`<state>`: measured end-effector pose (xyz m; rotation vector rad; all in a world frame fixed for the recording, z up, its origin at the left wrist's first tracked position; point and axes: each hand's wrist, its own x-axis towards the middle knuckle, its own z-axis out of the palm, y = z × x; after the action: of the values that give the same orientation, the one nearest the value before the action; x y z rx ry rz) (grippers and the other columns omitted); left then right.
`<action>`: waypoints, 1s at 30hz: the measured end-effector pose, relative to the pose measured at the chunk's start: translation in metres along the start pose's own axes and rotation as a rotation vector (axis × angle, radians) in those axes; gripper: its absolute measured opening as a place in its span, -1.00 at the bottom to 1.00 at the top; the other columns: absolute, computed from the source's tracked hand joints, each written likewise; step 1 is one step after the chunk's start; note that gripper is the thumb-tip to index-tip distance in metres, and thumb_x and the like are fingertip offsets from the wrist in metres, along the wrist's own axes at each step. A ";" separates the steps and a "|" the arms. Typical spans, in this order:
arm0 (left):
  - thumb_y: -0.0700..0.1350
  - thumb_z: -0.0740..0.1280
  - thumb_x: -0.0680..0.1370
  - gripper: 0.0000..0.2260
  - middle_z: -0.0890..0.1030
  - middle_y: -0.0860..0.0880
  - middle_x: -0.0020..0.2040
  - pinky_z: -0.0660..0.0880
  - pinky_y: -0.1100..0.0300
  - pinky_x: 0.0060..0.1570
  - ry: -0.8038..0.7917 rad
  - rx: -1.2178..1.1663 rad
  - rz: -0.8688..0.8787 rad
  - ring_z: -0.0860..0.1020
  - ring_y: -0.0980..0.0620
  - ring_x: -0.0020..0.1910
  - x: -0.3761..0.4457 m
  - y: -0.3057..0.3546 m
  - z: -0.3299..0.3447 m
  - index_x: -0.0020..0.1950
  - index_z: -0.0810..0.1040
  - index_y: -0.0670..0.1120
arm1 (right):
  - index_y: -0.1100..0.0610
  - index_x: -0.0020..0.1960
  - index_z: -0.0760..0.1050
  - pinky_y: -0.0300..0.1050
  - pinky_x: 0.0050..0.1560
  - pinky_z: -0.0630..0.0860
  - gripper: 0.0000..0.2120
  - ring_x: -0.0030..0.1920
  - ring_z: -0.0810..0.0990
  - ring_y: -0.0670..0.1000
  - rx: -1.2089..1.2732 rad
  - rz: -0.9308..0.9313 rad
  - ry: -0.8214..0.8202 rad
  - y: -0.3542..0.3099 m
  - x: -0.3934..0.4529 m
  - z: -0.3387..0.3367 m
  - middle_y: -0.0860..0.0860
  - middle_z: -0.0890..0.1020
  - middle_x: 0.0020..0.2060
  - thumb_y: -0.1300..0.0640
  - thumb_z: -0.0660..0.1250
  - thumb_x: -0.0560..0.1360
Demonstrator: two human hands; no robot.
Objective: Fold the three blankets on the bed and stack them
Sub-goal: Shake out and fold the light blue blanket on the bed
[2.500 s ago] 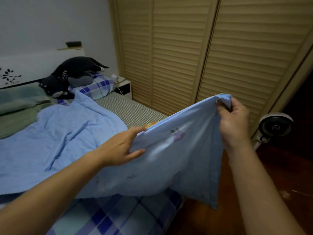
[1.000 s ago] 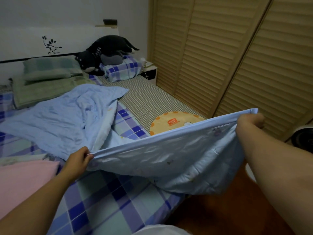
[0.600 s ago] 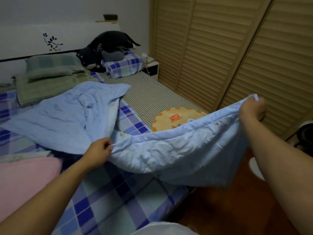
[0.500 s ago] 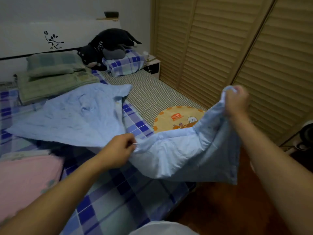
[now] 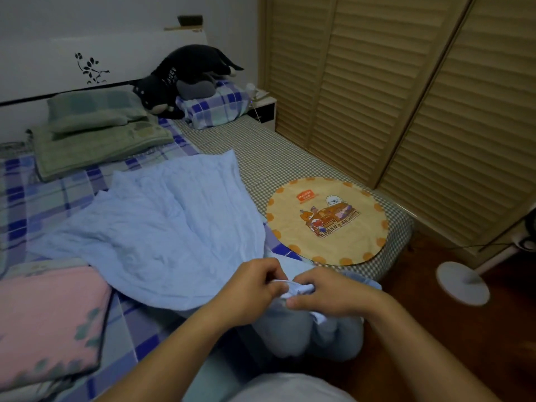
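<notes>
Early stage, we judge: crumpled light-blue quilted blanket (image 5: 162,227) mid-frame on the checked bed (image 5: 43,198), first fold only starting; pink floral blanket (image 5: 43,323) lower left looks folded; third unclear. Our left hand (image 5: 249,285) and right hand (image 5: 327,294), fingers curled, pinch its two corners together, bottom centre.

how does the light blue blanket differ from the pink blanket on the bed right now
The light blue blanket lies spread and rumpled, one end held by both hands, left hand and right hand; the pink blanket lies flat, nobody touching it. The blue looks plain from here; the pink carries green leaf shapes. Both rest on the checked bedsheet.
</notes>
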<state>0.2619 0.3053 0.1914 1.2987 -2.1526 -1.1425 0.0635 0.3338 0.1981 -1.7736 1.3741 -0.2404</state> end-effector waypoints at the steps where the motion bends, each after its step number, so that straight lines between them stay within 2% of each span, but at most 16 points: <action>1: -0.08 0.41 0.53 -0.87 0.61 0.09 -0.28 0.53 0.16 -0.20 0.013 -0.008 0.008 0.58 0.14 -0.24 0.001 0.000 0.000 -0.21 0.56 0.05 | -0.12 -0.38 0.41 -0.16 -0.31 0.34 -0.66 -0.39 0.38 -0.19 -0.026 0.005 0.018 0.001 0.000 0.001 -0.11 0.44 -0.44 -0.15 0.37 0.52; 3: 0.00 0.41 0.55 -0.86 0.60 0.10 -0.27 0.49 0.26 -0.23 0.011 -0.023 0.059 0.56 0.18 -0.25 0.004 0.002 -0.002 -0.20 0.54 0.08 | -0.06 -0.36 0.43 -0.11 -0.30 0.37 -0.68 -0.38 0.41 -0.17 -0.029 -0.015 0.080 0.000 -0.002 -0.005 -0.06 0.47 -0.44 -0.12 0.35 0.53; 6: 0.20 0.39 0.51 -0.85 0.56 0.18 -0.26 0.45 0.31 -0.23 -0.103 0.058 0.145 0.53 0.19 -0.25 0.016 0.000 -0.020 -0.17 0.48 0.22 | -0.07 -0.32 0.52 -0.10 -0.32 0.44 -0.72 -0.39 0.48 -0.14 -0.158 -0.072 0.186 -0.010 -0.009 -0.035 -0.04 0.55 -0.41 -0.15 0.36 0.52; 8: 0.34 0.37 0.44 -0.78 0.56 0.16 -0.25 0.51 0.20 -0.19 -0.158 0.223 0.161 0.54 0.18 -0.23 0.029 -0.003 -0.041 -0.16 0.47 0.24 | -0.10 -0.35 0.47 -0.15 -0.36 0.42 -0.69 -0.39 0.49 -0.10 -0.321 -0.100 0.264 -0.024 -0.015 -0.067 -0.08 0.53 -0.44 -0.14 0.33 0.54; 11: 0.38 0.40 0.40 -0.59 0.63 0.08 -0.06 0.55 0.07 0.01 -0.194 0.376 0.066 0.59 0.10 -0.08 0.058 -0.004 -0.084 0.04 0.56 0.11 | -0.11 -0.39 0.41 -0.10 -0.36 0.37 -0.67 -0.38 0.49 -0.09 -0.488 -0.148 0.494 -0.041 -0.024 -0.123 -0.08 0.49 -0.47 -0.20 0.25 0.49; 13: 0.38 0.39 0.41 -0.52 0.62 0.04 0.03 0.54 0.02 0.06 -0.157 0.436 0.042 0.58 0.04 -0.02 0.073 -0.003 -0.115 0.14 0.51 0.08 | -0.06 -0.34 0.50 -0.10 -0.32 0.35 -0.74 -0.29 0.59 0.05 -0.594 -0.129 0.714 -0.047 -0.025 -0.166 0.00 0.60 -0.41 -0.14 0.21 0.45; 15: 0.35 0.38 0.42 -0.49 0.60 0.02 0.06 0.52 0.01 0.02 -0.055 0.460 0.095 0.58 0.01 -0.02 0.078 0.005 -0.138 0.21 0.37 0.10 | 0.12 -0.19 0.63 -0.07 -0.29 0.34 -0.71 -0.18 0.64 0.18 -0.624 -0.045 1.009 -0.055 -0.026 -0.219 0.18 0.67 -0.27 -0.01 0.20 0.42; 16: 0.28 0.39 0.44 -0.49 0.60 0.02 0.07 0.50 0.05 -0.03 0.015 0.460 0.149 0.58 0.01 -0.04 0.077 0.012 -0.143 0.26 0.30 0.12 | 0.19 -0.12 0.64 -0.07 -0.28 0.33 -0.68 -0.15 0.64 0.21 -0.572 0.025 1.204 -0.062 -0.029 -0.249 0.24 0.67 -0.21 0.02 0.19 0.42; 18: 0.13 0.39 0.50 -0.47 0.60 0.02 0.04 0.45 0.13 -0.11 0.151 0.476 0.310 0.57 0.01 -0.09 0.070 0.032 -0.142 0.35 0.18 0.16 | 0.15 0.05 0.63 0.01 -0.22 0.40 -0.63 -0.09 0.65 0.15 -0.353 0.159 1.645 -0.083 -0.040 -0.307 0.22 0.68 -0.08 -0.03 0.18 0.46; 19: 0.10 0.38 0.51 -0.46 0.59 0.04 0.01 0.44 0.14 -0.11 0.195 0.482 0.389 0.56 0.03 -0.10 0.066 0.040 -0.138 0.38 0.16 0.18 | 0.09 0.12 0.62 0.04 -0.15 0.44 -0.59 -0.06 0.65 0.11 -0.228 0.170 1.815 -0.096 -0.043 -0.330 0.17 0.69 -0.02 -0.09 0.15 0.48; 20: 0.08 0.37 0.53 -0.49 0.57 0.08 0.00 0.44 0.16 -0.09 0.202 0.454 0.450 0.55 0.07 -0.08 0.063 0.045 -0.131 0.40 0.19 0.21 | 0.03 0.17 0.61 0.05 -0.08 0.47 -0.57 0.01 0.65 0.10 -0.167 0.147 1.902 -0.109 -0.042 -0.348 0.12 0.69 0.03 -0.13 0.13 0.49; 22: 0.04 0.32 0.59 -0.64 0.58 0.07 0.05 0.45 0.21 -0.03 0.080 0.322 0.475 0.57 0.06 -0.01 0.061 0.040 -0.110 0.34 0.31 0.20 | 0.04 0.24 0.58 0.05 0.02 0.48 -0.57 0.13 0.60 0.22 -0.276 0.143 1.809 -0.132 -0.024 -0.365 0.14 0.67 0.11 -0.12 0.15 0.52; 24: 0.02 0.28 0.60 -0.64 0.61 -0.02 0.14 0.47 0.15 0.05 0.007 0.275 0.402 0.59 -0.03 0.08 0.063 0.027 -0.076 0.35 0.25 0.17 | 0.11 0.19 0.59 0.07 0.03 0.51 -0.61 0.13 0.59 0.30 -0.437 0.153 1.593 -0.148 -0.001 -0.366 0.21 0.64 0.11 -0.07 0.18 0.52; 26: 0.06 0.26 0.57 -0.60 0.63 -0.06 0.12 0.45 0.12 0.02 0.079 0.266 0.295 0.59 -0.08 0.10 0.063 0.014 -0.039 0.36 0.19 0.17 | 0.11 0.16 0.60 0.06 0.04 0.53 -0.64 0.12 0.60 0.30 -0.465 0.201 1.491 -0.150 0.009 -0.366 0.23 0.64 0.10 -0.05 0.21 0.51; 28: 0.19 0.18 0.58 -0.54 0.66 -0.04 0.08 0.49 0.08 -0.01 0.164 0.345 0.229 0.61 -0.12 0.06 0.062 0.004 -0.011 0.44 0.11 0.22 | 0.09 0.17 0.61 0.04 0.06 0.53 -0.66 0.14 0.60 0.29 -0.446 0.268 1.480 -0.140 0.009 -0.367 0.23 0.64 0.12 -0.05 0.23 0.53; 30: 0.29 0.02 0.56 -0.42 0.67 -0.01 0.03 0.53 0.00 -0.02 0.212 0.434 0.240 0.61 -0.10 -0.05 0.065 -0.012 0.004 0.51 -0.18 0.35 | 0.10 0.17 0.61 0.03 0.06 0.52 -0.67 0.16 0.59 0.30 -0.451 0.318 1.474 -0.130 0.008 -0.365 0.24 0.63 0.13 -0.03 0.24 0.55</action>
<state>0.2329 0.2481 0.1742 1.2153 -2.3887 -0.4351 -0.0646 0.1468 0.5124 -1.6039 2.8556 -1.3164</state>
